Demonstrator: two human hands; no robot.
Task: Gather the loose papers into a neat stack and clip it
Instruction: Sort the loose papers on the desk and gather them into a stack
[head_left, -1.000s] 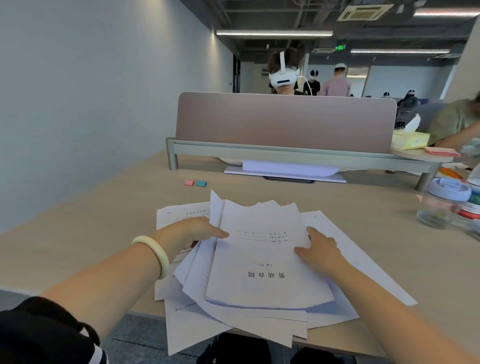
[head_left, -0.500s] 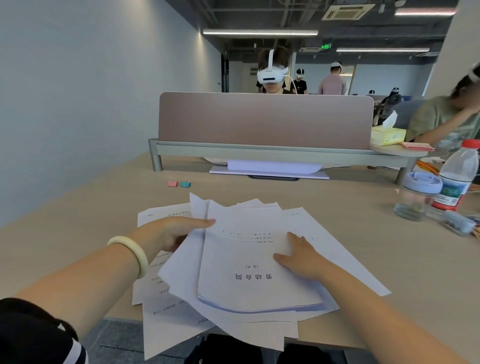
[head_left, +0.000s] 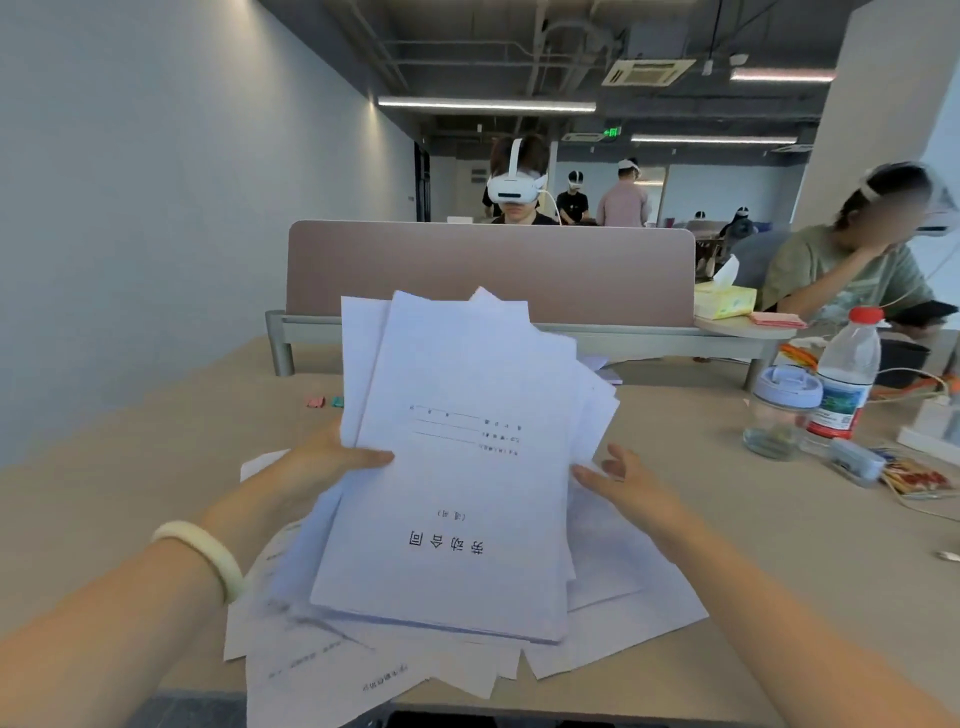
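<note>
A thick bundle of white printed papers (head_left: 467, 467) is tilted up off the desk, its far edge raised toward the divider. My left hand (head_left: 332, 457) grips its left edge, thumb on top. My right hand (head_left: 618, 478) is at the bundle's right edge with fingers spread; whether it holds the sheets I cannot tell. Several loose sheets (head_left: 623, 613) still lie fanned on the desk under the bundle, some hanging over the near edge. Two small binder clips, one pink (head_left: 315, 401) and one teal (head_left: 337, 401), lie on the desk to the far left.
A beige desk (head_left: 156, 467) with a brown divider (head_left: 488, 270) across its far side. At right stand a glass jar (head_left: 779, 415), a water bottle (head_left: 844, 374), cables and small items. A tissue box (head_left: 724, 301) sits on the divider shelf. People sit beyond and at right.
The top bundle has been lifted off the desk and tilted upright by my left hand. My right hand came off the top sheet to its right edge. The view swung up.
</note>
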